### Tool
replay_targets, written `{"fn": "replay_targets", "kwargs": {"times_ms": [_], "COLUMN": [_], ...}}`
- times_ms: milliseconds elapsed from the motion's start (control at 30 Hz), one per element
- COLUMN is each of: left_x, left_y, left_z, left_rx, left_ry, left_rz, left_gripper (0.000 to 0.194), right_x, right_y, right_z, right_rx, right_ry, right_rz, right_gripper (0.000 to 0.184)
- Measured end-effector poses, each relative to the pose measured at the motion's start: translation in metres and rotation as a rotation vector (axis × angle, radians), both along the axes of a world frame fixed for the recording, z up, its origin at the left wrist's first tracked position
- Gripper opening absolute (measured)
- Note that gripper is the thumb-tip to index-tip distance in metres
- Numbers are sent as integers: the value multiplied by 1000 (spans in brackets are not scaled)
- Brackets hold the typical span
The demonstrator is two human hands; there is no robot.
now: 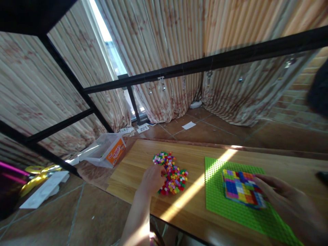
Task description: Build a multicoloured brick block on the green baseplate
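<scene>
My left hand point(153, 178) reaches into a loose heap of small coloured toy bricks point(175, 177) on the wooden table. Its fingers curl together at the heap's left side; whatever is between them is hidden. To the right, a flat block of multicoloured bricks point(239, 188) lies over a green studded baseplate point(214, 191). My right hand point(284, 198), somewhat blurred, grips this block along its right edge. The fingertips reach its upper right corner, and part of the hand covers the baseplate's right side.
A clear plastic box point(99, 153) with an orange label stands on the floor left of the wooden table point(194, 157). Black metal bars point(179, 70) cross in front of the curtains. Papers point(189, 125) lie on the floor beyond. A dark object point(323, 177) sits at the right.
</scene>
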State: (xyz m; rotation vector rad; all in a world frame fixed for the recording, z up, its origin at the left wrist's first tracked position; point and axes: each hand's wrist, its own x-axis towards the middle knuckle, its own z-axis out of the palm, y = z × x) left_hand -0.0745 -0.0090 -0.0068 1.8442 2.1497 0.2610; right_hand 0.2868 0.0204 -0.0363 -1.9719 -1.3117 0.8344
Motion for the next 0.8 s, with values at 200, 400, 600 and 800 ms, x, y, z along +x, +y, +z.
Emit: {"fn": "replay_targets", "kwargs": {"times_ms": [200,400,600,800], "left_x": [2,0,2,62], "left_y": [3,3,7,17], "left_z": [-2,-4,0,4], "left_rx": [-6,38,120,240], "left_ry": [-27,-84,-178,-590], "left_rz": [-30,-54,-87,-146], "left_gripper": [18,15,8,11], "right_x": [6,5,1,-6], "right_y": [3,2,2,2], "right_z": [-16,-16,-16,-14], "right_rx": [86,98,164,248], "right_ry": [-38,-58,-2,229], "right_rz": [44,54,48,54], "right_gripper": [53,52,51,42]}}
